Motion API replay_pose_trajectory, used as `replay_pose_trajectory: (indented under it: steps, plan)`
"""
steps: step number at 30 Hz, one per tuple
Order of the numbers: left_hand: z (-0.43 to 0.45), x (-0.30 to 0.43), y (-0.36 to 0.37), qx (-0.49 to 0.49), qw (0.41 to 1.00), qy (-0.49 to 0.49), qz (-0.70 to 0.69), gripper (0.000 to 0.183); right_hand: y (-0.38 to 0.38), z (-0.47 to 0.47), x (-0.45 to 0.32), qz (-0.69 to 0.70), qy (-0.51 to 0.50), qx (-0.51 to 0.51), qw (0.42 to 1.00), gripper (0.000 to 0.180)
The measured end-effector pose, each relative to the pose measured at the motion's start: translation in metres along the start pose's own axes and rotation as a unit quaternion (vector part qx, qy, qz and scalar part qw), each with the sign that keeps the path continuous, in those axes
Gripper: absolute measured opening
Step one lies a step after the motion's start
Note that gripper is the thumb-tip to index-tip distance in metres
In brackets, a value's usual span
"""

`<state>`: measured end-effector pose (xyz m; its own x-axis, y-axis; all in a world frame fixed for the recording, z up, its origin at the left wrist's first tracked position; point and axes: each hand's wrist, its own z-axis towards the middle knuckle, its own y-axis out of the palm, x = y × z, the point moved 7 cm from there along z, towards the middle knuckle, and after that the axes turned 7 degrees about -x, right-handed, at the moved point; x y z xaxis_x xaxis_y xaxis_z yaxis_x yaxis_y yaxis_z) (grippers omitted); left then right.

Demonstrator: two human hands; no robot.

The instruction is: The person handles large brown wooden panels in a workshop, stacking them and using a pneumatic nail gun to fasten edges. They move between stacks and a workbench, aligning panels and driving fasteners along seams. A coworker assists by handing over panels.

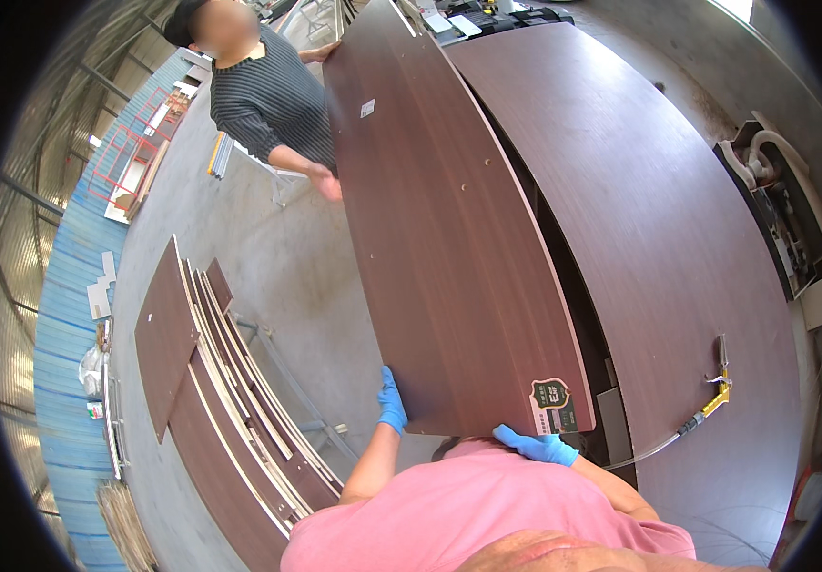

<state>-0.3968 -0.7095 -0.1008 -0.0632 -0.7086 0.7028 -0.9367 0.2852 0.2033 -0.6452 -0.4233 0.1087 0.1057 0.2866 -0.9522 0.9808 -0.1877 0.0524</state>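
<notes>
A long dark-brown wood-grain panel stretches away from my body, with several small drilled holes and a pale edge along its right side. My left hand, in a blue glove, grips its near left edge, the fingers hidden underneath. At the near end my right hand, also gloved in blue, holds the bottom edge close to a green-and-white label bearing writing. A small white sticker lies on the far part of the panel. Another person's hands touch the far left edge.
To the right is a brown worktop carrying a yellow air blow gun on a hose. At left, a stack of brown panels rests on a metal frame. A co-worker stands at the far left. Machine parts sit by the wall.
</notes>
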Motion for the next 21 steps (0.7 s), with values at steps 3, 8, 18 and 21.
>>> replay_pose_trajectory:
  steps: [3,8,18,21]
  plan:
    - [-0.019,0.014,0.025,0.030,0.999,0.012,0.033,0.093,-0.004,0.002,0.020,0.012,-0.007,0.017,1.000,0.042]
    - [-0.035,0.016,0.024,0.040,0.999,0.018,0.009,0.093,-0.009,-0.001,0.017,0.026,0.016,0.042,0.999,0.046]
    - [0.008,0.032,0.095,-0.111,0.992,0.004,-0.057,0.081,-0.123,0.013,-0.059,0.220,-0.132,0.240,0.936,0.060]
    - [0.056,0.114,0.137,-0.185,0.971,-0.026,-0.147,0.086,-0.164,0.022,-0.072,0.156,-0.129,0.223,0.954,0.059]
